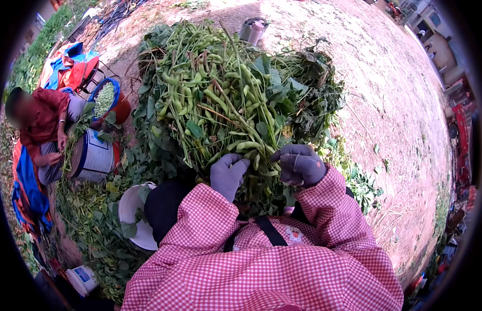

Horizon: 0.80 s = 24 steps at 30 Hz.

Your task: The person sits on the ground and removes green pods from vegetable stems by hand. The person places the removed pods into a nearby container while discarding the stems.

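A large heap of uprooted soybean plants (210, 97) with green pods lies in front of me. At its near edge is my left hand (228, 177), in a grey glove, with thumb and forefinger closed on part of a soybean plant among the pods (248, 145). Just right of these pods, my right hand (303, 166), also gloved, has its fingers curled, the forefinger tip beside the stems. Whether it grips a pod or stem is hidden. One long bare stem (233, 109) slants across the top of the heap towards my hands.
A white bucket (136, 217) stands beside my left knee. Further left, a person (46, 124) holds a plant over a large pail (97, 155). Behind that pail is a bucket of shelled beans (104, 100). Beyond the heap, a bag holds a pink bottle (256, 32).
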### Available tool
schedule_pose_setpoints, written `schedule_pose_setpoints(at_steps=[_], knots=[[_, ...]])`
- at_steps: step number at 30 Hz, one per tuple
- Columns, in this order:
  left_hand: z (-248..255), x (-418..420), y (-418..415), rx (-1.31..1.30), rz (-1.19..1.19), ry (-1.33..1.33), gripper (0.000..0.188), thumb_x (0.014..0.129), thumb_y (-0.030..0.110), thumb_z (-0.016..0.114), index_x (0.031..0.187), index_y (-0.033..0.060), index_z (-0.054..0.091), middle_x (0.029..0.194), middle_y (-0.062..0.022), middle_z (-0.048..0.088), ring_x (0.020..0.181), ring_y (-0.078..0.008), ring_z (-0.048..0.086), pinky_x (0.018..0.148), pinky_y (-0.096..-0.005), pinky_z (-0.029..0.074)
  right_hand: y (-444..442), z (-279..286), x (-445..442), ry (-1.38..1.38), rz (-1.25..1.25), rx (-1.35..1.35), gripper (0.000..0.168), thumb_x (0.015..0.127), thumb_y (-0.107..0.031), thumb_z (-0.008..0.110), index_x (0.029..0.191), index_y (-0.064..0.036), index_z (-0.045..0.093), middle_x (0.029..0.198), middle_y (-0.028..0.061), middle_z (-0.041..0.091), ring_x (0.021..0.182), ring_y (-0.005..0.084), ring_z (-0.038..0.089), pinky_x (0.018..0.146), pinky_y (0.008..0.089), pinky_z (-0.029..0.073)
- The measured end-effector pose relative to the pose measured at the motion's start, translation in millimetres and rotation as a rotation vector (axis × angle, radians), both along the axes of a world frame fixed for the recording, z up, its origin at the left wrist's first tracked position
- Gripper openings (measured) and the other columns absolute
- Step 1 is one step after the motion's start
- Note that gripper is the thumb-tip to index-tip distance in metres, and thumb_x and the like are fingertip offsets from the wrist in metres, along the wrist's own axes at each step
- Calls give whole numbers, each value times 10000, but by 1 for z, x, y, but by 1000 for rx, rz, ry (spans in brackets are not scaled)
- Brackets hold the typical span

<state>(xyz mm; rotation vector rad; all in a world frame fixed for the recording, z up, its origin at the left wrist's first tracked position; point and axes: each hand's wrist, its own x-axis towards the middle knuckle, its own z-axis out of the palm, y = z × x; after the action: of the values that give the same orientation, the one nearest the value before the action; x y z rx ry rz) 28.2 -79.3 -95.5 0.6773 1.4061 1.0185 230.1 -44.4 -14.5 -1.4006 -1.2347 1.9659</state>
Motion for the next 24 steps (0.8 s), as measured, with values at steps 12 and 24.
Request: schedule_pose_setpoints(at_steps=[12, 24], knots=[[17, 1, 3, -128, -29, -512, 58, 826, 89, 633, 842, 68, 581, 666, 27, 525, 512, -48, 419, 465, -196, 300, -8, -16, -34, -93, 82, 154, 472, 882, -282, 523, 1221, 46, 535, 750, 40, 596, 604, 96, 531, 532, 253, 432], [-9, 3, 1, 519, -283, 360, 328, 774, 38, 614, 1090, -46, 619, 898, -127, 658, 790, -224, 651, 697, -297, 507, 4, -20, -22, -98, 217, -16, 349, 946, -287, 523, 1108, 18, 576, 808, 28, 617, 586, 58, 539, 495, 198, 431]])
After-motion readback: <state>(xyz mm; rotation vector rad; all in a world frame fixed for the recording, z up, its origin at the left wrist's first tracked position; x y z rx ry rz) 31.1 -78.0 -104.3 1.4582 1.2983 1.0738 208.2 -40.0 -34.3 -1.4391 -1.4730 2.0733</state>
